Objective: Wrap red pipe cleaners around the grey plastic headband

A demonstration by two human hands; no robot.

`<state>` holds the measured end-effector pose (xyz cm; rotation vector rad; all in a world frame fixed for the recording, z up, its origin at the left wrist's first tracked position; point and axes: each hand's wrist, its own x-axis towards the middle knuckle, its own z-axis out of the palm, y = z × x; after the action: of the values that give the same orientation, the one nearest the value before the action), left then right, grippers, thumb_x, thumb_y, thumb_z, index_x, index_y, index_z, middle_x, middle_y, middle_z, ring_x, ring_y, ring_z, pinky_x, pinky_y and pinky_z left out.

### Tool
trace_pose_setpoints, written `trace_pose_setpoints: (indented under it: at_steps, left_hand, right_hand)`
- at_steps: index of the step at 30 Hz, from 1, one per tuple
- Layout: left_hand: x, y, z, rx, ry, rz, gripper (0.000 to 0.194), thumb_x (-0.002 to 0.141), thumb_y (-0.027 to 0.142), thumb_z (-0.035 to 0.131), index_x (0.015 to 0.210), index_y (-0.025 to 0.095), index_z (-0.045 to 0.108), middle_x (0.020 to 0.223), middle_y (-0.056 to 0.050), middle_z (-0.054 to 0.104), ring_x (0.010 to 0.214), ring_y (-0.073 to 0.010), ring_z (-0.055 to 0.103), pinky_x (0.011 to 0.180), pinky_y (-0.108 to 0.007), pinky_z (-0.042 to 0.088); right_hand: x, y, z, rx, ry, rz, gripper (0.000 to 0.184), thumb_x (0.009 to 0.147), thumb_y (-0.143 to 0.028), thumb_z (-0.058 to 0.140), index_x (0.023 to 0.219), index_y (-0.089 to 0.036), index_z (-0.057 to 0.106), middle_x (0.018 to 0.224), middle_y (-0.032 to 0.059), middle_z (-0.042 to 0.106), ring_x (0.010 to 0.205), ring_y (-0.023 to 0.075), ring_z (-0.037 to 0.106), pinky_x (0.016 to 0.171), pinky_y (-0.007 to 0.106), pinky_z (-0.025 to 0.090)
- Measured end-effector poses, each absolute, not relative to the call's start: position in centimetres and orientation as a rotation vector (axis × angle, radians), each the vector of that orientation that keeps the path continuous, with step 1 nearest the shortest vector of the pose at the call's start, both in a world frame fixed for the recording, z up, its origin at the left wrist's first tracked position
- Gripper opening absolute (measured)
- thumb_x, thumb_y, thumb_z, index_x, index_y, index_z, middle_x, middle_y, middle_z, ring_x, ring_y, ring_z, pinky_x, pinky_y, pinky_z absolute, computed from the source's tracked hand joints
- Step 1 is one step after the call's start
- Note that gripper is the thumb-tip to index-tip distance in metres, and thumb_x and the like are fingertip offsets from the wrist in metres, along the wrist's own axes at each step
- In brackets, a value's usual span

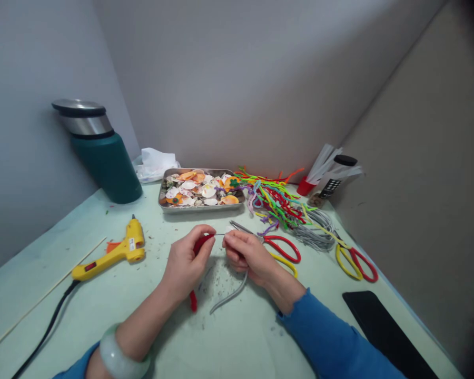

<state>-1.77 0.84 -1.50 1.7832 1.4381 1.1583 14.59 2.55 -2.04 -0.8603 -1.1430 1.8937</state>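
Observation:
Pinched in my left hand [189,260] is a red pipe cleaner [193,301], its fuzzy lower end hanging below the palm. My right hand [250,256] is closed on a grey cord-like strand [233,295], whose free end curves down toward the table. Between my fingertips a short, thin grey length spans the gap; whether it joins the red piece is hidden by my fingers. Just beyond my right hand lie scissors with red and yellow handles [286,248], partly covered by the hand.
A metal tray [201,209] of shells stands at the back. Right of it lie colourful pipe cleaners [276,202], a grey bundle [314,231] and more scissors [355,263]. A yellow glue gun [114,255], thin stick [43,300] and green bottle [106,168] are left. A black object [387,331] lies front right.

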Motion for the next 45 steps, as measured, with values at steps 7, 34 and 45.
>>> trace_pose_setpoints:
  at_steps: [7,34,45]
  left_hand:
    - [-1.8,0.8,-1.5,1.753,1.491,1.132,0.022,0.085,0.036,0.05,0.092,0.018,0.06,0.069,0.001,0.061,0.06,-0.0133,0.05,0.059,-0.024,0.038]
    - [-1.8,0.9,-1.1,0.937,0.852,1.004,0.021,0.08,0.036,0.064,0.087,0.016,0.059,0.056,0.007,0.046,0.037,-0.0019,0.029,0.035,-0.015,0.026]
    - [-1.5,0.7,-1.7,0.901,0.551,0.782,0.028,0.093,0.032,0.04,0.081,0.014,0.057,0.055,0.0,0.058,0.031,-0.0043,0.035,0.031,-0.017,0.041]
  right_hand:
    - [14.6,2.5,-2.1,-0.839,-1.076,1.883,0.027,0.083,-0.043,0.058,0.077,-0.017,0.054,0.045,-0.009,0.04,0.034,0.0029,0.019,0.034,0.018,0.011]
    - [14.6,2.5,-2.5,-0.72,-1.13,1.576,0.017,0.083,-0.034,0.059,0.09,-0.019,0.062,0.059,-0.0045,0.051,0.046,0.0065,0.043,0.045,0.02,0.032]
    - [14.2,2.2,-2.9,-0.764,-1.314,1.504,0.013,0.082,-0.03,0.061,0.088,-0.018,0.063,0.061,-0.0036,0.055,0.048,0.0066,0.04,0.047,0.021,0.031]
